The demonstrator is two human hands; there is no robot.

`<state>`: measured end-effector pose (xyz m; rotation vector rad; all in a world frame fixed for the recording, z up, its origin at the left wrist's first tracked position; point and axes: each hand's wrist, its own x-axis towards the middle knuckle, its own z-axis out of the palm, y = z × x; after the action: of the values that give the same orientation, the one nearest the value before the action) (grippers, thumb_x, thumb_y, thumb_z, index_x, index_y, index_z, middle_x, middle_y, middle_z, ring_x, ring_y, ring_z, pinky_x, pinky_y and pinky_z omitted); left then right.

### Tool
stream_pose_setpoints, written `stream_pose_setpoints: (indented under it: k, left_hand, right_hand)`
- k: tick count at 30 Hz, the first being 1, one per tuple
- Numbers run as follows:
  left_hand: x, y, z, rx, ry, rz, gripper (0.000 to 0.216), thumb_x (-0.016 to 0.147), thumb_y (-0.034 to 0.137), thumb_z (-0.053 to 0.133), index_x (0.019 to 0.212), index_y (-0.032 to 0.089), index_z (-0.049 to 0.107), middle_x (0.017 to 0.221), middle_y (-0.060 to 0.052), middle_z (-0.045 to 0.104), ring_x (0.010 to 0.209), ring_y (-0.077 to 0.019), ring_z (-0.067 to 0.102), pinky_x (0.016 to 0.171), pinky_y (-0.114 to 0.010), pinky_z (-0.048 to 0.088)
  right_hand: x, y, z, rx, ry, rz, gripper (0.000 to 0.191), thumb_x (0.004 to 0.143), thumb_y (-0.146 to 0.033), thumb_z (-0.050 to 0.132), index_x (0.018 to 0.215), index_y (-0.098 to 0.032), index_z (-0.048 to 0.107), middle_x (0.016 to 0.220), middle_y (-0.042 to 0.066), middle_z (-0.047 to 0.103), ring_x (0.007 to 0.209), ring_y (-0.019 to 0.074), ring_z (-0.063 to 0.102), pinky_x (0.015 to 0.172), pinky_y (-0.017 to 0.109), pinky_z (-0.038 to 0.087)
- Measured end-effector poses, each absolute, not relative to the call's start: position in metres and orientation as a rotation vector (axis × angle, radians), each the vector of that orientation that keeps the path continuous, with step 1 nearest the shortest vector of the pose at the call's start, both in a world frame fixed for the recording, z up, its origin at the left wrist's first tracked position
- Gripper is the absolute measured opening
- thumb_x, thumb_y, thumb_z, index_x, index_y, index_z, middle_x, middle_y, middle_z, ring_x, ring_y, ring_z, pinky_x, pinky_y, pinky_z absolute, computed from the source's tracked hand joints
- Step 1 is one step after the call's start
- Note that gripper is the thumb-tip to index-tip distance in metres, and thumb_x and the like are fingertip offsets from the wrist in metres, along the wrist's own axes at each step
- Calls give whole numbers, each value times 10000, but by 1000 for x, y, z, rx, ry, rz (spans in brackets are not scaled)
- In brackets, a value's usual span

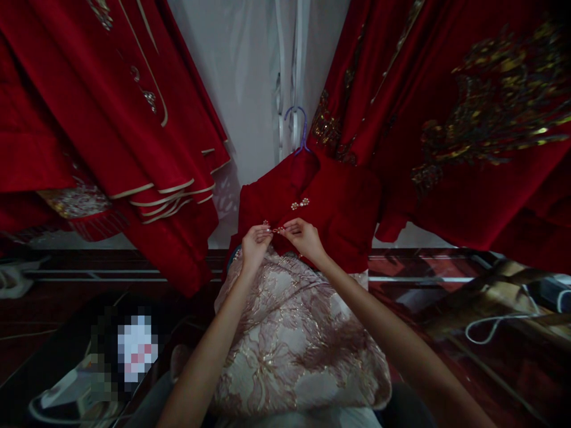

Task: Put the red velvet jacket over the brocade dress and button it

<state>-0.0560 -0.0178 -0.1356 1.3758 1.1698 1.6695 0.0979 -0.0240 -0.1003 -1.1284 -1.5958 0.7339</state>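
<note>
A red jacket [343, 202] hangs in front of me on a purple hanger [305, 128]. My left hand [257, 242] and my right hand [305, 236] meet at its front. Between their pinched fingertips is a small flower-shaped clasp [277, 230], each hand at one side of it. Whether its two halves are joined is too small to tell. Higher on the jacket's front sits another jewelled clasp [300, 204]. Pale brocade fabric [285, 345] with a floral pattern spreads below the jacket, under my forearms.
Red garments with pale piping [147, 137] hang at the left. More red garments with gold sequins [482, 113] hang at the right. A white cord [486, 330] lies low on the right. A dark surface [53, 362] at the lower left bears a blurred-out item.
</note>
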Motion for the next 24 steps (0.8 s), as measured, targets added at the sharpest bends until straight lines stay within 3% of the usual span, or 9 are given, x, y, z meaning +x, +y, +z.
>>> stream_pose_setpoints:
  k: [5,17,24]
  left_hand:
    - [-53,-16,-131,1325,1105,1670,306,635,238,688,911,117,635,891,-91,698,780,-142,663,799,-307,526]
    - [-64,-13,-133,1493,1162,1642,207,681,254,670,854,142,688,829,-66,705,744,-157,656,757,-309,529]
    - [-60,-33,-143,1485,1071,1667,224,738,180,581,960,159,574,852,-45,661,775,-124,636,766,-273,503]
  right_hand:
    - [85,-13,-100,-1089,-1589,720,153,718,-271,637,823,-166,598,755,20,663,662,101,622,665,234,525]
    - [78,-17,-100,-1126,-1579,545,140,758,-291,611,809,-162,591,711,20,653,615,112,613,593,220,510]
    - [109,-36,-103,-1091,-1756,700,202,848,-259,495,974,-198,641,976,37,693,847,132,659,773,258,515]
